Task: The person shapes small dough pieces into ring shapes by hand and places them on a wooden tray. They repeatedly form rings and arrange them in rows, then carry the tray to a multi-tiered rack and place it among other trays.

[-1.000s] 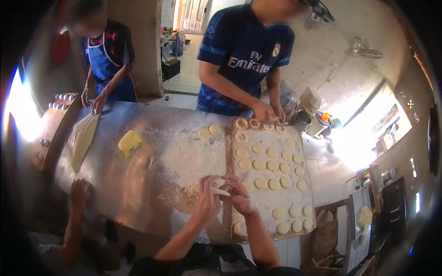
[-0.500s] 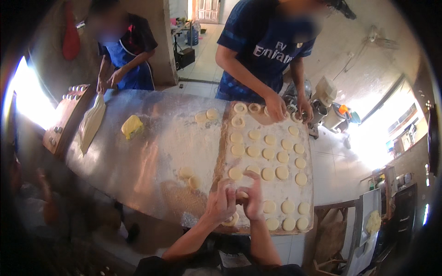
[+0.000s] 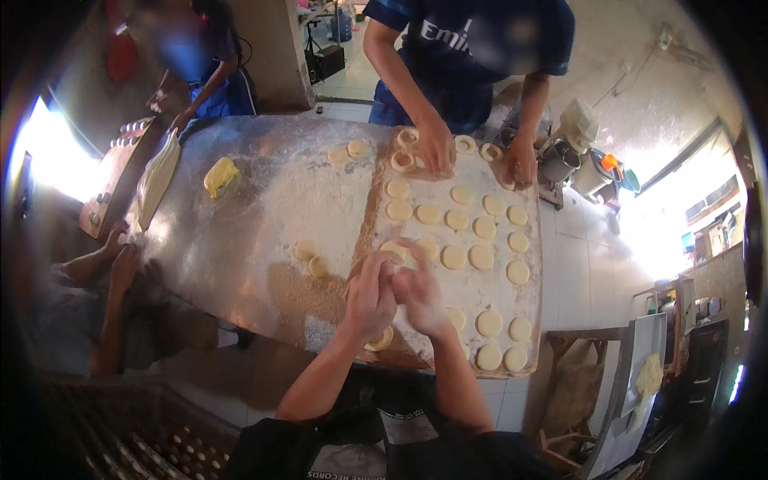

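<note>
My left hand (image 3: pixel 370 296) and my right hand (image 3: pixel 419 298) meet above the near part of the floured board. Their fingers curl around a small piece of dough, which is mostly hidden between them. Motion blurs the right fingers. Flat dough rounds (image 3: pixel 481 257) lie in rough rows on the board (image 3: pixel 498 294), some covered by my hands. Beside my left wrist is another dough piece (image 3: pixel 379 340), partly behind the forearm. Two dough pieces (image 3: pixel 319 266) rest on the metal tabletop (image 3: pixel 240 240) to the left.
Across the board, a person's hands (image 3: pixel 438 152) work among dough rings (image 3: pixel 464 145). At the far left another person stands by a long dough strip (image 3: pixel 158 180). A third person's hands (image 3: pixel 118 260) are at the table's left edge. A yellow lump (image 3: pixel 220 176) sits on the metal.
The view has shifted, so the table sits higher in the picture. My hands have drawn closer around the dough. The third person's hands have come to the table edge; the co-worker's hands have moved apart.
</note>
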Demonstrator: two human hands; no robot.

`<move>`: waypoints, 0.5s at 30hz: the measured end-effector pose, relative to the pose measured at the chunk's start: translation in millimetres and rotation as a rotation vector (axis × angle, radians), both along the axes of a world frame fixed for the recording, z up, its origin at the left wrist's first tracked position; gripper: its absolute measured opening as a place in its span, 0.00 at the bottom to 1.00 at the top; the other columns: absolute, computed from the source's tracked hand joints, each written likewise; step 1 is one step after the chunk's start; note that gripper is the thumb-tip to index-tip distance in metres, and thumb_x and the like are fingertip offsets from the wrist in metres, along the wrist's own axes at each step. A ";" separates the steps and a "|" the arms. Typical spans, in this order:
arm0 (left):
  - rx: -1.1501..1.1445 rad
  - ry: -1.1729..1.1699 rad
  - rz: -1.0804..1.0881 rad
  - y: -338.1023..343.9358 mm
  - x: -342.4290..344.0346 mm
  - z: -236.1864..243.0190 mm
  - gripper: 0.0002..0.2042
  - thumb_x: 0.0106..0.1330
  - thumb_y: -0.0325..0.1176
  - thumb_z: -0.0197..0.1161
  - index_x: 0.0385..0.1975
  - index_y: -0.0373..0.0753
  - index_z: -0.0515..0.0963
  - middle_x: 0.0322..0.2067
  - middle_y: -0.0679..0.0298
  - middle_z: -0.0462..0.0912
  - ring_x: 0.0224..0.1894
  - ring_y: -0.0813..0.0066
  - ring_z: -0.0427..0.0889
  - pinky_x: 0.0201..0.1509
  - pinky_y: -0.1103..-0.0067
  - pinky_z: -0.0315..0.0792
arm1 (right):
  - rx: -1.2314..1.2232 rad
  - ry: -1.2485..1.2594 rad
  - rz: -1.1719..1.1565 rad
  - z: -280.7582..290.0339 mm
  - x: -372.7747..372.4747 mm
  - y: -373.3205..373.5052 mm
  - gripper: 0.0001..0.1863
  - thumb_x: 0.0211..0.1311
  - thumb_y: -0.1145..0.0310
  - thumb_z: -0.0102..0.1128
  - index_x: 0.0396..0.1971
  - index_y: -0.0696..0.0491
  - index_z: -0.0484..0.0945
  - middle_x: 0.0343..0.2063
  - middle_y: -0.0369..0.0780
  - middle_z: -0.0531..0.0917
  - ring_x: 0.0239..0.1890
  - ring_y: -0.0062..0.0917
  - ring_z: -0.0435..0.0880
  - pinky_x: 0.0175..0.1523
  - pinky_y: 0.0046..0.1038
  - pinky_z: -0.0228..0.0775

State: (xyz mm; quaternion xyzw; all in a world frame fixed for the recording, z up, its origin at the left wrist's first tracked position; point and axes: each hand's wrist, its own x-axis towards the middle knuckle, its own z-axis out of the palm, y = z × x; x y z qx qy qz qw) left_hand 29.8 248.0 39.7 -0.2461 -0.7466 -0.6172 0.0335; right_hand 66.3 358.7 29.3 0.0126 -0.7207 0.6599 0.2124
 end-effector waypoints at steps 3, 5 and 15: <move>-0.003 -0.140 -0.049 -2.2 -5.7 -6.9 0.06 0.74 0.28 0.43 0.40 0.36 0.69 0.28 0.58 0.73 0.32 0.71 0.77 0.37 0.74 0.72 | -1.024 -0.079 0.275 14.8 13.8 7.5 0.23 0.71 0.59 0.48 0.61 0.49 0.60 0.12 0.32 0.67 0.16 0.17 0.65 0.24 0.22 0.60; -0.053 -0.135 -0.100 -2.7 -5.1 -1.7 0.06 0.75 0.30 0.43 0.40 0.36 0.68 0.27 0.58 0.71 0.31 0.74 0.74 0.37 0.75 0.71 | -0.850 0.052 0.365 -1.8 9.8 11.5 0.24 0.71 0.54 0.44 0.62 0.48 0.59 0.18 0.35 0.74 0.19 0.20 0.70 0.26 0.23 0.64; -0.143 -0.213 -0.153 -11.0 -25.2 -17.2 0.09 0.74 0.33 0.45 0.48 0.38 0.65 0.36 0.43 0.78 0.40 0.41 0.80 0.40 0.60 0.71 | -0.264 -0.290 0.177 -18.4 -3.0 6.8 0.29 0.74 0.50 0.41 0.67 0.50 0.55 0.42 0.45 0.77 0.34 0.28 0.79 0.42 0.27 0.70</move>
